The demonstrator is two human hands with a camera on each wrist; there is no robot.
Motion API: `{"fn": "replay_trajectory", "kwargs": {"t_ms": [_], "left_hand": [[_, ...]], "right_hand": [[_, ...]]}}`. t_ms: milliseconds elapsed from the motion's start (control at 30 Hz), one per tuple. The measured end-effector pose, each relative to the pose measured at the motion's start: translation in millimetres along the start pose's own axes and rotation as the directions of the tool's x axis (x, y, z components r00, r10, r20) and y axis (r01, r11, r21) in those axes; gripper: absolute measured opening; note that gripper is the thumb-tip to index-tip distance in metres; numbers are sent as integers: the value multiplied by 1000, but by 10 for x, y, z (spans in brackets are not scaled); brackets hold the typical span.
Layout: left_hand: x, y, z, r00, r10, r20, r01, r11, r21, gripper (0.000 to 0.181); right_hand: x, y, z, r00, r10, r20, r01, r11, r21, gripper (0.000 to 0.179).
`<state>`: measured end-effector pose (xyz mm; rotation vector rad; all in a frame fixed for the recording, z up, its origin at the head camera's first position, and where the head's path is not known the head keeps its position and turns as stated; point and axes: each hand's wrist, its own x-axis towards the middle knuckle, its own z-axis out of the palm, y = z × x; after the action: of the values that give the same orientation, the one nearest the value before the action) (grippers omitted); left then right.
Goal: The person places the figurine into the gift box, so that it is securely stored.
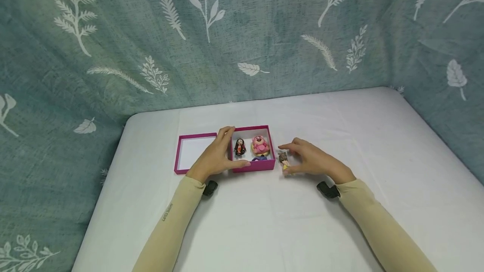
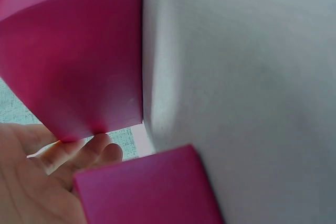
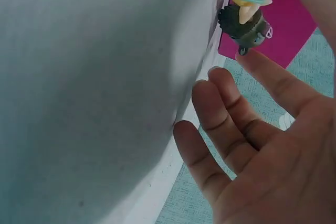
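A magenta box [image 1: 252, 166] with a white inside stands on the table. My left hand [image 1: 214, 154] grips its left end, thumb along the front wall and fingers at the back; in the left wrist view, fingertips [image 2: 100, 141] touch the box wall. Inside are a dark-haired figurine [image 1: 240, 147], a pink bear figurine [image 1: 260, 145] and a partly hidden blue item [image 1: 259, 158]. Just right of the box is a brown-haired figurine in yellow [image 1: 283, 159]. Around it my right hand [image 1: 311, 158] spreads thumb and fingers; the index fingertip [image 3: 249, 59] is at its head. Firm contact cannot be told.
A shallow magenta-rimmed lid [image 1: 177, 154] with a white inside lies left of the box, partly behind my left hand. White cloth [image 1: 249, 221] covers the table. A green leaf-patterned curtain [image 1: 264, 45] hangs behind the table and at its sides.
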<state>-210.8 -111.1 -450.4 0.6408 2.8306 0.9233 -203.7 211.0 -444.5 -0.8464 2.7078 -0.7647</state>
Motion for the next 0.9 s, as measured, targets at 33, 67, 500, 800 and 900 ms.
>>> {"fn": "replay_trajectory", "kwargs": {"t_ms": [33, 67, 500, 800, 900], "left_hand": [[3, -3, 5, 1000, 0, -2, 0, 1000, 1, 121], [4, -4, 9, 1000, -1, -2, 1, 1000, 0, 121], [2, 7, 2, 1000, 8, -3, -8, 1000, -14, 120], [7, 2, 17, 1000, 8, -15, -8, 1000, -4, 120], [12, 0, 20, 1000, 4, -13, -4, 1000, -4, 120]], "right_hand": [[-1, 1, 3, 1000, 2, 3, -2, 1000, -4, 75], [-2, 4, 5, 1000, -2, 3, 2, 1000, -12, 73], [-7, 30, 24, 1000, -22, 16, 23, 998, -55, 61], [3, -34, 39, 1000, 2, -23, -4, 996, -92, 70], [13, -50, 58, 999, 4, -37, -8, 992, -125, 66]]}}
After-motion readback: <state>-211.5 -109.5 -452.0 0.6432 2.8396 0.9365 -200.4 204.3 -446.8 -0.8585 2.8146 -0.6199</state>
